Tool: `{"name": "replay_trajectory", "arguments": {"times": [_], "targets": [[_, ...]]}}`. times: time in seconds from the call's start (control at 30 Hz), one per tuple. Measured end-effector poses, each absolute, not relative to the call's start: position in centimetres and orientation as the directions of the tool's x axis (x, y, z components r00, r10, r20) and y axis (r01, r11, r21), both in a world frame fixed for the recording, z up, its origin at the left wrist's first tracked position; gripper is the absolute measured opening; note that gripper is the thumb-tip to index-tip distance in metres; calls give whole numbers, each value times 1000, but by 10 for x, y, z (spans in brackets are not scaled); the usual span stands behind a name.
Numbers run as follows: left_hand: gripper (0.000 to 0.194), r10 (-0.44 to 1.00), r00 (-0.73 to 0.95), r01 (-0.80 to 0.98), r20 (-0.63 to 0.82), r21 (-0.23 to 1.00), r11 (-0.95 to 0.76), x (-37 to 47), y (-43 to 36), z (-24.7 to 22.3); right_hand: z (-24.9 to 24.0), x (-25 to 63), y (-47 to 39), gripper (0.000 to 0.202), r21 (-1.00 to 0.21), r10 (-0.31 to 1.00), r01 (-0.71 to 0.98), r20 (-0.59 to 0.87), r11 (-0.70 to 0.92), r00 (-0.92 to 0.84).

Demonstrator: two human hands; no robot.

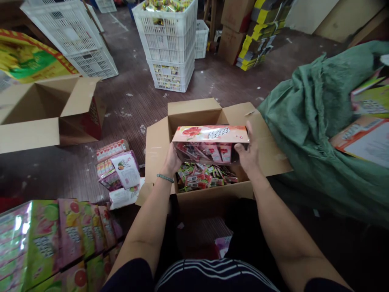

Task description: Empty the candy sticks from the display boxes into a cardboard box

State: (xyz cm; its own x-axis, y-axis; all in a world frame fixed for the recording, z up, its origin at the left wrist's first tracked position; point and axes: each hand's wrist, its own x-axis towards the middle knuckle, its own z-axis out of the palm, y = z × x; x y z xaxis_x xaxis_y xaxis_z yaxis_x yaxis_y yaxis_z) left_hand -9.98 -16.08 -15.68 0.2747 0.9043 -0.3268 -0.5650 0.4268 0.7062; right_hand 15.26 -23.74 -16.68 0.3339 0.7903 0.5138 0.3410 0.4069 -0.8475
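Head view. Pink display box (210, 134) held level betw. both hands, directly over open carton (158, 150) at frame centre. Left hand (172, 161) grips box's left end at approx. 9 o'clock of the box; fingers wrapped under/behind it, mostly hidden, so holding the box. Green bead bracelet (165, 178) on left wrist. Right hand (247, 153) clamps right end at 3 o'clock: thumb on the near lower face, fingers (249, 129) curled up over the far top corner. Box thus spans fully betw. the two sets of fingers, touching both; its clear front shows red sachets inside.

Below box, in carton: loose red/green sachets (206, 178) covering carton floor, at 6 o'clock from the box. Cannot tell if box touches them.

Surroundings: pile of small pink packs (120, 168) on floor at 9 o'clock of carton, just beside its flap. Stack of green/pink display boxes (45, 239) at 7–8 o'clock, near frame edge. Second empty carton (45, 113) at 10 o'clock, well apart. White crates (170, 44) stacked at 12 o'clock, far. Green sack (319, 134) at 3 o'clock, touching carton's right flap.
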Motion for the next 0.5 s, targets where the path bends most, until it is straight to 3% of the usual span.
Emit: {"name": "replay_trajectory", "arguments": {"times": [0.37,0.43,0.5], "targets": [[55,939,206,-567,-275,749,344,-97,-166,-150,-152,144,-249,87,-852,745,327,518,408,421],[58,950,231,-548,-210,779,305,-93,-174,-147,-158,152,-247,87,-873,744,253,487,417,457],[56,954,266,-503,-140,824,261,-92,-183,-145,-168,164,-242,87,-925,785,68,353,373,509]]}}
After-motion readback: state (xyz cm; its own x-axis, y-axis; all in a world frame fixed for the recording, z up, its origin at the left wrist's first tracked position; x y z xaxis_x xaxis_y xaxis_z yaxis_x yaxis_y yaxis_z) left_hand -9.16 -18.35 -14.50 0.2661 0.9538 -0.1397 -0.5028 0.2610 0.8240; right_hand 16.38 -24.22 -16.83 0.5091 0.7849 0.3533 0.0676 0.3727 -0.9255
